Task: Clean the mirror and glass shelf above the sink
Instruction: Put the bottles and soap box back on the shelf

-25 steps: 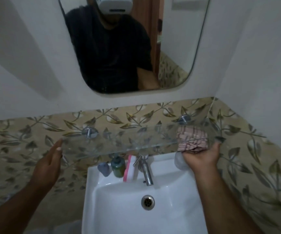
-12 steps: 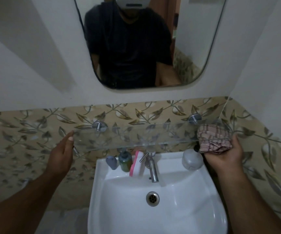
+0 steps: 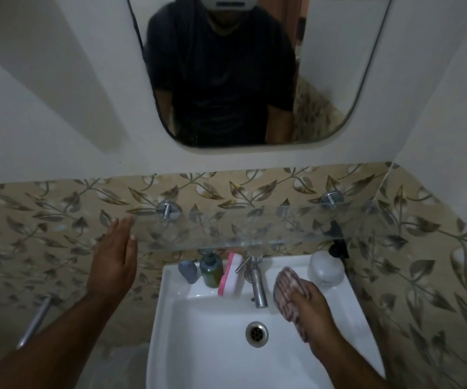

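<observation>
The rounded mirror (image 3: 339, 66) hangs on the white wall and reflects a person in a dark shirt. Below it, the clear glass shelf (image 3: 240, 228) sits on two metal pegs over the white sink (image 3: 207, 346). My left hand (image 3: 114, 259) is flat, fingers straight, touching the shelf's left end. My right hand (image 3: 309, 306) is low over the basin to the right of the tap, gripping a bunched pink checked cloth (image 3: 285, 293).
Behind the basin stand a steel tap (image 3: 257, 284), a green soap bottle (image 3: 211, 269), a pink and white sponge (image 3: 230, 273), a grey item (image 3: 188, 272) and a white jar (image 3: 326, 268). A metal bar (image 3: 34, 322) sticks out at lower left. The tiled side wall is close on the right.
My right hand with the cloth has dropped from the shelf's right end down over the basin beside the tap. My left hand stays at the shelf's left end.
</observation>
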